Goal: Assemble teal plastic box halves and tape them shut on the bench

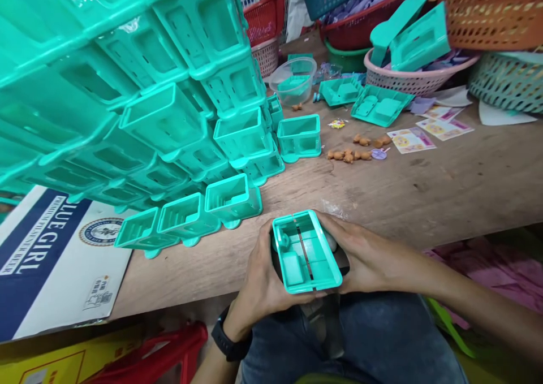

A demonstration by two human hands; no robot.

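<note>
Between my two hands is a teal plastic box shell (326, 251), its hollow inside facing up toward me. Two halves make it up, with a narrow gap running along the middle. My left hand (261, 271) wraps round its left side, thumb and fingers pressed against the wall. On the other side my right hand (352, 254) grips the right half. The shell is over the table's front edge, above my lap. Part of the fingers is hidden underneath it.
Stacked teal boxes (156, 118) fill the left, beside a carton (55, 259). Several small brown figures (350, 155), printed cards (411, 139) and loose teal shell halves (379, 106) lie on the wooden table (466, 186). Baskets, including a pink one (419, 81), line the back.
</note>
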